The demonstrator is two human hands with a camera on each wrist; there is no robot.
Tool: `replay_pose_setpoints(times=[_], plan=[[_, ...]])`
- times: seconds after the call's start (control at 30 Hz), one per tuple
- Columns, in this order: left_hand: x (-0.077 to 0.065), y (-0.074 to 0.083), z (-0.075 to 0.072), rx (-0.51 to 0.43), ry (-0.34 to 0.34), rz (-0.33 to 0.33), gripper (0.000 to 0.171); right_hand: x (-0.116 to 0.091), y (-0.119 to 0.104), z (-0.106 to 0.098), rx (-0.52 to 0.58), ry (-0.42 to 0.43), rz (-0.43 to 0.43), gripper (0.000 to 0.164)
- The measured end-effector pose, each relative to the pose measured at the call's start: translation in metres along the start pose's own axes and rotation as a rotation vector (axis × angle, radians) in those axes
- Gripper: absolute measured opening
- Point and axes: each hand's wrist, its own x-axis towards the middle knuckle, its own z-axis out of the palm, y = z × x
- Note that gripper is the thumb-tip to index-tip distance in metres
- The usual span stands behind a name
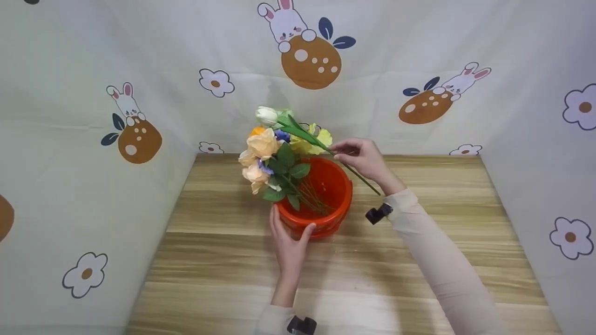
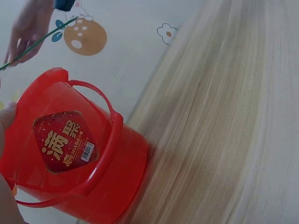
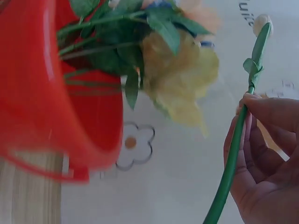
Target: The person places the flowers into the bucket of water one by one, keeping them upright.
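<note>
A red plastic bucket (image 1: 342,204) stands on the wooden surface, its label (image 2: 65,142) facing the left wrist view. My left hand (image 1: 289,249) grips the near left side of the bucket, thumb at the rim. Several artificial flowers lean to the left inside it: peach roses (image 1: 263,144), green leaves and a yellow flower (image 3: 180,77). Above the right rim, my right hand (image 1: 365,158) pinches the green stem (image 3: 229,170) of a white tulip (image 1: 267,115) between thumb and fingers. The tulip's head points up and left, over the other flowers, and its lower stem end hangs outside the bucket.
Wood-grain tabletop (image 1: 209,260) surrounds the bucket. Behind and at both sides hangs a pale cloth (image 1: 372,107) printed with rabbits and flowers. The bucket's red handle (image 2: 100,93) hangs down along its side.
</note>
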Motion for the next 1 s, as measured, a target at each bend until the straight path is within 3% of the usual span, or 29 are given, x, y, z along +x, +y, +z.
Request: replay_pose_setpoints(times=[0.13,0.43,0.77,1.0], plan=[[0.0,-0.001,0.0,-0.008,0.005,0.003,0.105,0.015,-0.006,0.023,-0.008,-0.037,-0.023,0.022],[0.0,-0.001,0.001,-0.014,0.005,-0.002,0.106,0.04,0.004,0.056,0.052,-0.051,0.027,0.021],[0.0,0.002,0.0,-0.01,0.005,-0.003,0.106,0.049,0.014,0.069,0.106,-0.037,-0.007,0.02],[0.0,0.003,-0.001,-0.016,0.007,0.002,0.106,0.048,0.024,0.075,0.049,-0.089,0.006,0.02]])
